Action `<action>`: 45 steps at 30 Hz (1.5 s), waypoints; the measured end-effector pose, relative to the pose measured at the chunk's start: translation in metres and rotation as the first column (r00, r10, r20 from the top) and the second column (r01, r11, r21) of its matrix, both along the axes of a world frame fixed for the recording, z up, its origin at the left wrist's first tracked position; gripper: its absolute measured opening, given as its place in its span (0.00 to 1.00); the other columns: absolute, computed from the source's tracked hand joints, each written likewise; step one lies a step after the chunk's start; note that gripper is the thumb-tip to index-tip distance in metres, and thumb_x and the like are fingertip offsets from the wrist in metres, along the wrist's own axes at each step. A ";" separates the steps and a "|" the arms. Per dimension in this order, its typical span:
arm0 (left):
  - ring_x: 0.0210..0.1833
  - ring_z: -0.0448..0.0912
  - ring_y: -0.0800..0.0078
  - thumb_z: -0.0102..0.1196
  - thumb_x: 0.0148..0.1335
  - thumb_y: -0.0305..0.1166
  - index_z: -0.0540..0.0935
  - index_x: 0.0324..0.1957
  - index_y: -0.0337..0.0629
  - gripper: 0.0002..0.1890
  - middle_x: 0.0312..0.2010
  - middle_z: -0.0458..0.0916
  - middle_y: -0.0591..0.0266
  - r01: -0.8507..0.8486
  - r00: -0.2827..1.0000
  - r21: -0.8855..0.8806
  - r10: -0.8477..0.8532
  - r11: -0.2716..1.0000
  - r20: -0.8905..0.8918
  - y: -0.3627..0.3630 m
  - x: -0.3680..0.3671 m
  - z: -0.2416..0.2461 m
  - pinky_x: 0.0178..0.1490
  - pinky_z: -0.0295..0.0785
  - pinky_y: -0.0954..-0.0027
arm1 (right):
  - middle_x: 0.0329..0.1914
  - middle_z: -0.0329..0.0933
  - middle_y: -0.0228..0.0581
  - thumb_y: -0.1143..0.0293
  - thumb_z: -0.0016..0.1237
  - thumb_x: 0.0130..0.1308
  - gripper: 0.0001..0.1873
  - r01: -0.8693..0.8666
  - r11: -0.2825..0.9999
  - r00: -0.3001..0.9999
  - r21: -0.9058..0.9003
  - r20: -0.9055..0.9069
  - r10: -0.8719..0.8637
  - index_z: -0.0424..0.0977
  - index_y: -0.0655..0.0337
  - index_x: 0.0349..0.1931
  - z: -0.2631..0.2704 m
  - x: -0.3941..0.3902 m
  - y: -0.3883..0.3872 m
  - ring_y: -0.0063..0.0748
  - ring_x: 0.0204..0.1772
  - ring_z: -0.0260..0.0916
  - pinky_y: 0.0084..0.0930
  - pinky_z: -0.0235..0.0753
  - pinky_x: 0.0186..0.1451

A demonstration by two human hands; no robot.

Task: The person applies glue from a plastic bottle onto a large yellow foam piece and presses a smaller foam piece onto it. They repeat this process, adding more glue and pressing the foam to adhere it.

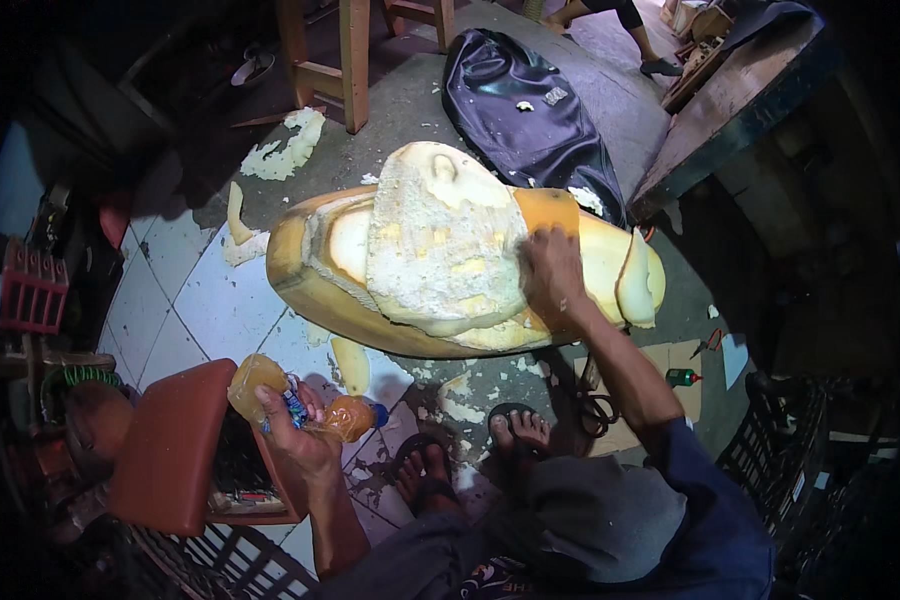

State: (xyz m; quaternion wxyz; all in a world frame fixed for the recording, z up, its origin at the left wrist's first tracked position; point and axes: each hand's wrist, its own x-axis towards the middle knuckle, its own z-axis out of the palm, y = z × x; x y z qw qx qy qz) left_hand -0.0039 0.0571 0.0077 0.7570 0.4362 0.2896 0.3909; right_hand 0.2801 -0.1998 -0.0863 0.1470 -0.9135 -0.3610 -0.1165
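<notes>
A plastic bottle (pixel 349 418) of orange-yellow liquid, with a blue cap, is gripped in my left hand (pixel 300 427). The bottle lies nearly level in it, cap towards the right. My right hand (pixel 555 274) rests with curled fingers on an orange band (pixel 547 210) across a motorcycle seat foam (pixel 322 296). Whether the fingers pinch a spreader is hidden. Left of that hand, a rough whitish foam slab (pixel 442 255) sits on the seat. A thin foam flap (pixel 634 289) stands out at the seat's right end.
Black seat cover (pixel 532 120) lies beyond the foam. Foam scraps (pixel 289 146) litter the floor. Scissors (pixel 598 414) and a small green bottle (pixel 681 377) lie on cardboard (pixel 656 360) at right. A box with a brown padded lid (pixel 169 446) stands at left. Wooden stool legs (pixel 354 67) stand behind.
</notes>
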 end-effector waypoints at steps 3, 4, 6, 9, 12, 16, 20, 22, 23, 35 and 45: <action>0.17 0.61 0.84 0.49 0.75 0.55 0.74 0.36 0.40 0.25 0.18 0.64 0.72 -0.034 0.999 -0.052 0.034 0.998 -0.007 -0.001 0.002 0.001 0.21 0.55 0.81 | 0.37 0.73 0.37 0.69 0.56 0.52 0.10 -0.188 0.975 0.981 -0.117 -0.062 0.182 0.82 0.53 0.37 -0.004 -0.085 -0.015 0.43 0.49 0.69 0.44 0.63 0.51; 0.17 0.60 0.84 0.48 0.74 0.56 0.74 0.36 0.40 0.25 0.17 0.63 0.72 -0.001 1.000 -0.069 0.002 0.998 0.021 -0.001 0.002 0.001 0.21 0.54 0.80 | 0.39 0.74 0.37 0.70 0.56 0.51 0.14 -0.268 0.963 0.950 -0.026 -0.177 0.259 0.82 0.53 0.40 0.002 -0.105 -0.016 0.41 0.50 0.69 0.43 0.63 0.52; 0.16 0.60 0.84 0.47 0.74 0.57 0.74 0.34 0.41 0.26 0.15 0.61 0.73 0.069 0.996 -0.065 -0.065 0.995 0.066 0.000 0.004 0.002 0.21 0.54 0.79 | 0.38 0.76 0.37 0.71 0.55 0.58 0.13 -0.175 0.982 0.930 0.068 -0.317 0.188 0.82 0.54 0.44 0.019 -0.132 -0.005 0.40 0.46 0.71 0.41 0.67 0.49; 0.15 0.58 0.82 0.47 0.74 0.58 0.72 0.30 0.43 0.27 0.13 0.60 0.72 0.050 0.987 -0.154 -0.025 0.987 0.158 0.005 0.004 0.005 0.22 0.52 0.78 | 0.36 0.79 0.34 0.68 0.54 0.68 0.11 0.359 0.893 0.302 0.271 -0.939 0.164 0.81 0.61 0.47 0.051 -0.153 0.026 0.29 0.39 0.72 0.31 0.70 0.43; 0.15 0.57 0.82 0.47 0.74 0.58 0.73 0.31 0.43 0.27 0.12 0.59 0.73 0.023 0.982 -0.232 0.022 0.972 0.189 0.016 0.005 0.012 0.21 0.52 0.78 | 0.38 0.82 0.33 0.66 0.52 0.73 0.13 0.445 0.883 -0.199 0.153 -0.944 0.264 0.80 0.67 0.49 0.073 -0.163 0.057 0.19 0.38 0.72 0.22 0.70 0.43; 0.14 0.57 0.82 0.47 0.74 0.58 0.73 0.32 0.43 0.27 0.13 0.60 0.72 0.058 0.971 -0.224 -0.002 0.973 0.239 0.020 0.004 0.017 0.21 0.53 0.79 | 0.41 0.84 0.33 0.67 0.50 0.75 0.13 0.444 0.873 -0.312 0.199 -0.880 0.359 0.80 0.68 0.49 0.073 -0.177 0.080 0.17 0.43 0.74 0.19 0.72 0.50; 0.16 0.59 0.83 0.48 0.75 0.55 0.74 0.34 0.42 0.24 0.14 0.62 0.72 -0.015 0.988 -0.104 0.031 0.994 0.154 0.008 0.004 0.018 0.22 0.55 0.80 | 0.39 0.84 0.30 0.65 0.52 0.74 0.12 0.456 0.855 -0.310 0.246 -0.857 0.412 0.82 0.64 0.48 0.059 -0.186 0.086 0.16 0.36 0.73 0.18 0.71 0.41; 0.17 0.60 0.84 0.48 0.75 0.54 0.73 0.33 0.43 0.23 0.15 0.62 0.71 -0.074 0.996 0.025 0.073 0.997 0.056 0.001 0.007 0.015 0.22 0.55 0.81 | 0.39 0.84 0.30 0.65 0.53 0.73 0.13 0.459 0.844 -0.307 0.279 -0.841 0.446 0.82 0.63 0.49 0.055 -0.190 0.085 0.16 0.35 0.73 0.18 0.71 0.39; 0.17 0.60 0.84 0.48 0.75 0.54 0.72 0.33 0.44 0.23 0.15 0.62 0.71 -0.112 0.993 0.140 0.118 0.984 -0.030 -0.002 0.008 0.014 0.22 0.54 0.81 | 0.40 0.84 0.30 0.65 0.53 0.73 0.13 0.467 0.833 -0.315 0.297 -0.824 0.471 0.82 0.64 0.50 0.054 -0.191 0.084 0.16 0.37 0.73 0.18 0.72 0.41; 0.16 0.61 0.85 0.51 0.74 0.54 0.75 0.37 0.40 0.24 0.16 0.63 0.73 -0.002 0.999 -0.003 0.002 1.000 -0.047 -0.016 0.001 -0.006 0.20 0.55 0.81 | 0.40 0.81 0.55 0.69 0.48 0.65 0.13 -0.003 0.968 0.946 0.250 -0.312 0.083 0.83 0.62 0.43 0.024 0.052 0.158 0.60 0.43 0.77 0.50 0.75 0.51; 0.15 0.60 0.85 0.51 0.73 0.54 0.75 0.42 0.43 0.22 0.15 0.62 0.73 -0.014 0.996 -0.043 0.010 0.999 -0.093 -0.009 -0.011 -0.010 0.19 0.54 0.82 | 0.39 0.76 0.40 0.69 0.53 0.59 0.08 -0.546 0.833 0.800 -0.091 -0.354 0.485 0.84 0.57 0.36 0.051 -0.049 0.108 0.45 0.45 0.69 0.43 0.67 0.47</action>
